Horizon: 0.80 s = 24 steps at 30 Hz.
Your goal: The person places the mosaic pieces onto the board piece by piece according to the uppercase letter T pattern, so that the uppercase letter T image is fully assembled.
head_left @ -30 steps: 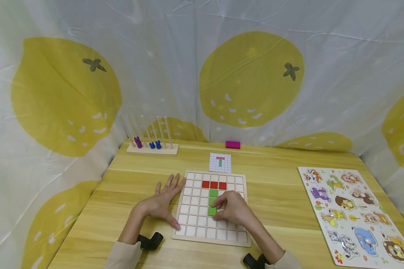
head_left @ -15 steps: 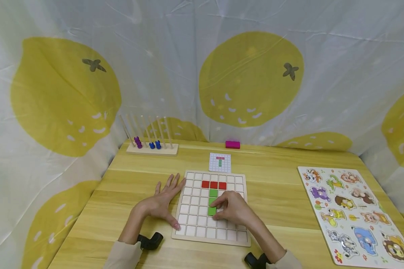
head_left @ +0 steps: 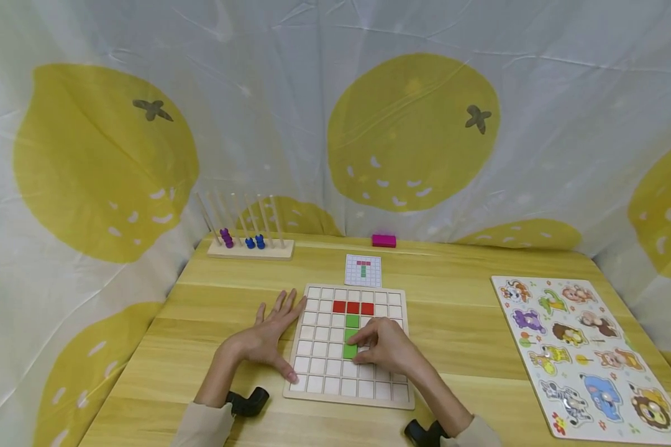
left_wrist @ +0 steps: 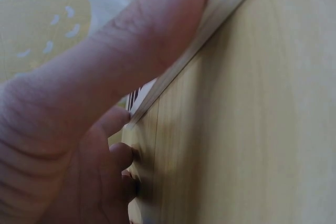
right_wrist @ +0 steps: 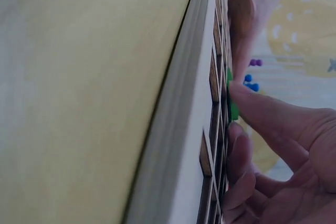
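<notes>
A pale wooden grid board (head_left: 313, 366) of square cells lies in the middle of the table. Three red tiles (head_left: 353, 308) form a row in it, with a column of green tiles (head_left: 352, 321) running down from the middle one. My right hand (head_left: 388, 347) is over the column, its thumb and forefinger pinching the lowest green tile (head_left: 349, 351); the right wrist view shows the thumb against a green tile (right_wrist: 233, 103). My left hand (head_left: 265, 338) spreads along the board's left edge, thumb on the near left corner and fingertips by the table.
Behind the board lies a pattern card (head_left: 363, 270) with a red and green T. A peg rack (head_left: 251, 249) with purple and blue beads stands at the back left, a magenta block (head_left: 384, 241) at the back. On the right lies an animal puzzle board (head_left: 589, 360).
Both hands keep their places on the board and the tiles stay as they were. The whole head view has shifted very slightly.
</notes>
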Each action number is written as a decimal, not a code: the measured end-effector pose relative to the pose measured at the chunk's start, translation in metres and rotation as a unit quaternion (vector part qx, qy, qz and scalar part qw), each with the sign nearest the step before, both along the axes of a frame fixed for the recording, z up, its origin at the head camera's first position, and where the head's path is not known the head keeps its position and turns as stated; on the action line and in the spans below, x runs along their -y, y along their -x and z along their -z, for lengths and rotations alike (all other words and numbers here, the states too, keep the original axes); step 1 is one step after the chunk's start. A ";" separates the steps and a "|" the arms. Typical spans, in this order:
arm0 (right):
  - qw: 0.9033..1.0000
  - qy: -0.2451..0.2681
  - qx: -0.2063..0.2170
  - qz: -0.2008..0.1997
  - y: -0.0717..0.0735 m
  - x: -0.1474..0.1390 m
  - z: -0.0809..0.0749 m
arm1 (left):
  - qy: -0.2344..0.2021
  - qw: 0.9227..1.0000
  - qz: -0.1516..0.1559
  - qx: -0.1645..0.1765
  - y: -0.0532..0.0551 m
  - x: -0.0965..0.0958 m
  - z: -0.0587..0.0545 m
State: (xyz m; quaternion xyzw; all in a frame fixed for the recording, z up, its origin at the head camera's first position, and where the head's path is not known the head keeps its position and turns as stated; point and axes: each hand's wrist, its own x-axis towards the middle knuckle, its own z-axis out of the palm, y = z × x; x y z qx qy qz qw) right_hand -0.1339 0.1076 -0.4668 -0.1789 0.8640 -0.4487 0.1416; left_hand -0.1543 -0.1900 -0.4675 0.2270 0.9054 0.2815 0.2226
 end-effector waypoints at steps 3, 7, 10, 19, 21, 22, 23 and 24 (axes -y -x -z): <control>1.000 0.002 0.003 0.008 0.000 0.001 0.001 | 0.000 1.000 0.000 0.000 0.000 0.000 0.000; 1.000 0.007 0.008 0.014 -0.001 0.002 0.002 | -0.001 1.000 0.000 0.000 -0.001 0.000 0.000; 1.000 0.010 0.010 0.014 0.000 0.001 0.003 | -0.003 1.000 0.001 0.001 -0.001 0.000 0.000; 1.000 0.014 0.017 0.006 0.001 -0.001 0.004 | -0.002 1.000 0.002 0.003 -0.002 -0.001 0.000; 1.000 0.014 0.016 0.003 0.002 -0.001 0.004 | -0.001 1.000 0.000 0.003 -0.002 -0.001 0.000; 1.000 0.015 0.015 0.002 0.002 -0.001 0.004 | -0.001 1.000 -0.001 0.002 -0.002 -0.001 -0.001; 1.000 0.014 0.014 0.001 0.002 0.000 0.004 | -0.003 1.000 -0.002 0.001 -0.002 -0.001 -0.001; 1.000 0.014 0.012 0.000 0.002 0.000 0.004 | -0.004 1.000 -0.003 0.001 -0.002 -0.001 -0.001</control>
